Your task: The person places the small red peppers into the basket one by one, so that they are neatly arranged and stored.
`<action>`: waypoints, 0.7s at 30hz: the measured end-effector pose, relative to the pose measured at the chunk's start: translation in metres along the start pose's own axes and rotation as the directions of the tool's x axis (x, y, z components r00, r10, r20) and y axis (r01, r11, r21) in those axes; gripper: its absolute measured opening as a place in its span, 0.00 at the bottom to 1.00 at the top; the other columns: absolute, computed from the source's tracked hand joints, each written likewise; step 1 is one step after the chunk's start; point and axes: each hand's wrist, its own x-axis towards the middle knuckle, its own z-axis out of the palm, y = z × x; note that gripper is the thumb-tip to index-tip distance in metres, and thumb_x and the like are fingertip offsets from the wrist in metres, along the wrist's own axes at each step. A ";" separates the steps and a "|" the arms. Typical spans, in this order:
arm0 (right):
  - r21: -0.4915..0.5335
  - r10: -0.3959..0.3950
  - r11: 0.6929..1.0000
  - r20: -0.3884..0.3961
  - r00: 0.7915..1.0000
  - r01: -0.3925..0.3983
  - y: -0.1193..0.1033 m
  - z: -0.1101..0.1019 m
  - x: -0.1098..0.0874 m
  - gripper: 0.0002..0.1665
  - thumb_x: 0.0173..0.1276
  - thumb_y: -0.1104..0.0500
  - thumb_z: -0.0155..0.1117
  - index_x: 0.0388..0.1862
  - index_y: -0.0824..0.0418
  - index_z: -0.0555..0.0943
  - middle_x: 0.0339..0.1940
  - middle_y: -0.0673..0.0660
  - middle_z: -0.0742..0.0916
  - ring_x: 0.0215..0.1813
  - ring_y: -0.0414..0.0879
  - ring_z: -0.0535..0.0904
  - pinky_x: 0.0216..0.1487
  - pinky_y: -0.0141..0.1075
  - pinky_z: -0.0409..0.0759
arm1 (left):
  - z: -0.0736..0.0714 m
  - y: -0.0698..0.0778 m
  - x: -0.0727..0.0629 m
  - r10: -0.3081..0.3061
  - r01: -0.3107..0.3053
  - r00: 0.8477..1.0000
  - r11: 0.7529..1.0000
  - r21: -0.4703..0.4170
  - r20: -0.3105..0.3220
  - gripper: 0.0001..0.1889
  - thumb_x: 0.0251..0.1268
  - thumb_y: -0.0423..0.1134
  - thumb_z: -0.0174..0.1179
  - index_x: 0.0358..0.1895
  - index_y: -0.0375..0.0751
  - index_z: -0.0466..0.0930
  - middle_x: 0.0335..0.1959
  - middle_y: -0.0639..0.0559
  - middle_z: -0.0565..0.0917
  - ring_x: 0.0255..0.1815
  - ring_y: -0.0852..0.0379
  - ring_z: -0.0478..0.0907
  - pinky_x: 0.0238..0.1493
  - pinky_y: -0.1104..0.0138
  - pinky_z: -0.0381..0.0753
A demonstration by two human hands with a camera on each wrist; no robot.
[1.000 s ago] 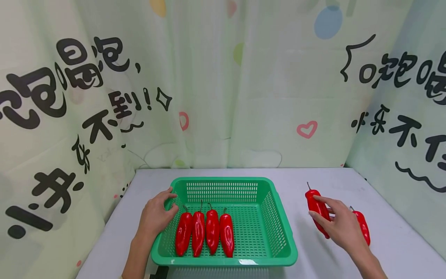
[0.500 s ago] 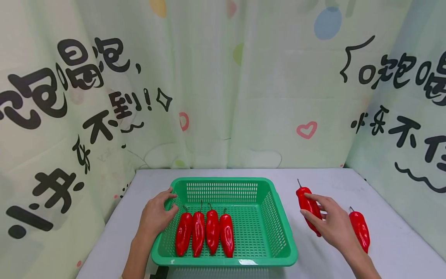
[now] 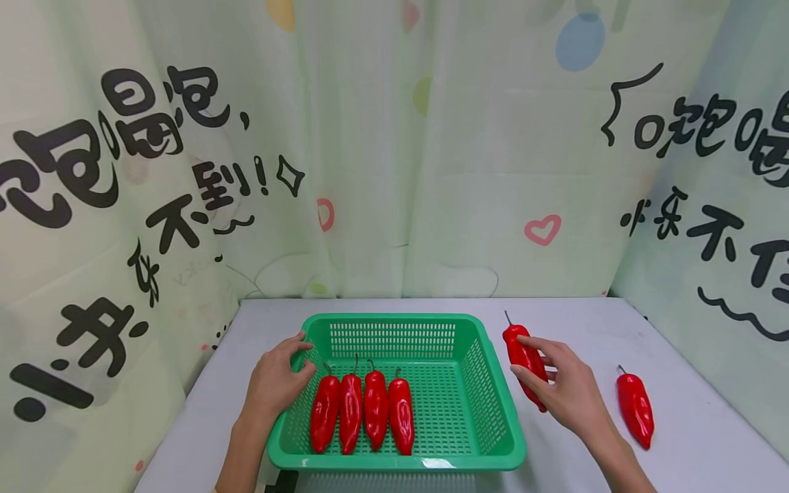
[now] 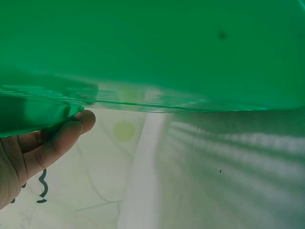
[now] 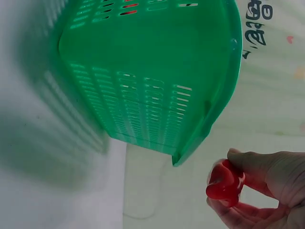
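My right hand (image 3: 564, 383) pinches a red chili pepper (image 3: 520, 346) between thumb and fingers, just off the right side of a green plastic basket (image 3: 394, 463). The pepper's stem points up and away. In the right wrist view one end of this pepper (image 5: 224, 183) faces the camera, apart from the basket's outer wall (image 5: 133, 95). On the left, my left hand (image 3: 277, 380) grips the basket's rim, and the left wrist view has its fingers (image 4: 57, 145) against the green edge. Several red peppers (image 3: 376, 411) lie side by side in the basket's left half.
Another red pepper (image 3: 635, 411) lies on the white table (image 3: 592, 455) to the right of my right hand. Behind the table hangs a pale green curtain (image 3: 370, 171) with printed dark characters. A dark object (image 3: 285, 481) pokes out under the basket's front left.
My right hand has moved left toward the basket with the pepper in its grip, leaving the pepper on the table in full view. The left hand and basket have stayed still.
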 end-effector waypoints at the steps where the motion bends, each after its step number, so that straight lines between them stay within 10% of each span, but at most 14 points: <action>1: 0.004 -0.005 1.000 -0.001 1.000 0.005 -0.002 0.001 0.000 0.42 0.54 0.60 0.81 0.68 0.65 0.75 0.62 0.73 0.78 0.57 0.72 0.78 0.41 0.56 0.88 | 0.000 0.000 0.000 -0.001 0.001 1.000 1.000 0.001 0.001 0.18 0.63 0.34 0.60 0.55 0.36 0.86 0.70 0.41 0.77 0.69 0.35 0.74 0.54 0.45 0.83; 21: 0.080 -0.048 0.996 0.010 0.999 0.047 -0.024 0.016 0.003 0.38 0.57 0.61 0.80 0.68 0.63 0.77 0.61 0.70 0.80 0.56 0.68 0.80 0.39 0.52 0.88 | 0.000 0.000 0.000 0.000 0.000 1.000 1.000 0.003 0.001 0.18 0.63 0.34 0.59 0.56 0.36 0.85 0.70 0.41 0.77 0.69 0.35 0.73 0.57 0.44 0.81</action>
